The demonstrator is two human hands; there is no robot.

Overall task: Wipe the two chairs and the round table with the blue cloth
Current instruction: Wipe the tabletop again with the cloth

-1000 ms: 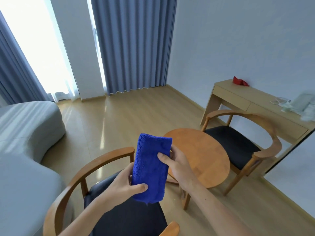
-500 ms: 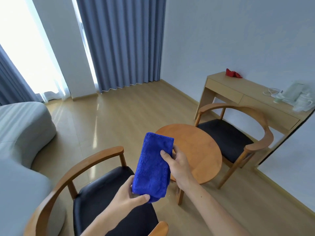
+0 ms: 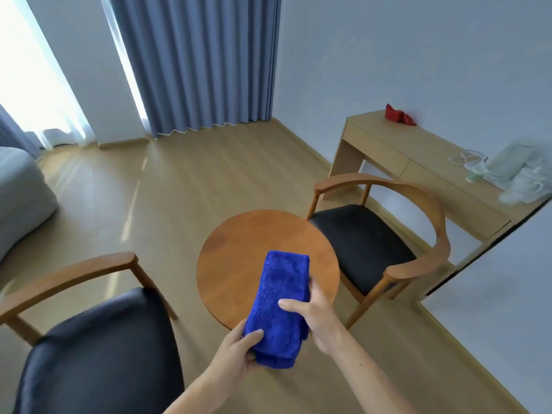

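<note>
A folded blue cloth (image 3: 283, 297) hangs in the air above the near edge of the round wooden table (image 3: 239, 261). My left hand (image 3: 239, 351) grips the cloth's lower end, thumb on top. My right hand (image 3: 313, 318) holds its right side, thumb across the front and fingers behind. One wooden chair with a black seat (image 3: 98, 354) stands at the lower left. The other chair (image 3: 367, 243) stands right of the table.
A light wooden desk (image 3: 418, 156) runs along the right wall, with a red item (image 3: 398, 116) on it, a white kettle (image 3: 513, 162) and a cable. A grey bed (image 3: 18, 192) lies at the left. Blue curtains hang at the back.
The view has shifted right and closer to the table. Both hands carried the cloth from above the near chair to above the table's near edge.
</note>
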